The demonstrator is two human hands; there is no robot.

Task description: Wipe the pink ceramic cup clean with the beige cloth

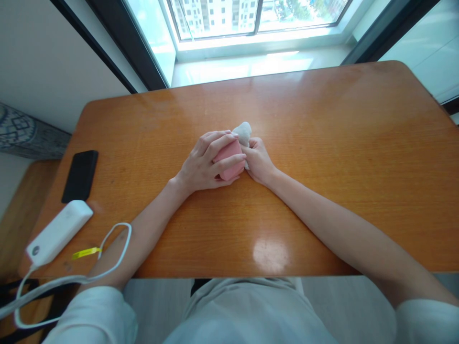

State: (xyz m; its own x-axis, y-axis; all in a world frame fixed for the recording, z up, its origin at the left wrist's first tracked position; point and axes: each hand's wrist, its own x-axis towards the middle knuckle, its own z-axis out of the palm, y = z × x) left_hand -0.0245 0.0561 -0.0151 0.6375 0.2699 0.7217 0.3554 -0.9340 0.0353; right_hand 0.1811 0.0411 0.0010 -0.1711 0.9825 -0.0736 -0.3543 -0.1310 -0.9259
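Note:
My left hand (206, 162) is closed around a smooth pink object (228, 158), with its fingers spread over the top and side. What kind of thing it is cannot be told, since the fingers hide much of it. Against its right side, my right hand (260, 160) grips a bunched white cloth (243, 131). The cloth's upper end sticks out above the right thumb, and a small bit shows below. Both hands meet over the middle of the wooden table (322, 143).
A black phone (80, 176) lies at the table's left side. Nearer me is a white power strip (59, 232). Its white cable (125, 248) with a yellow tag (86, 252) loops over my left forearm. A window (258, 19) stands beyond the table's far edge.

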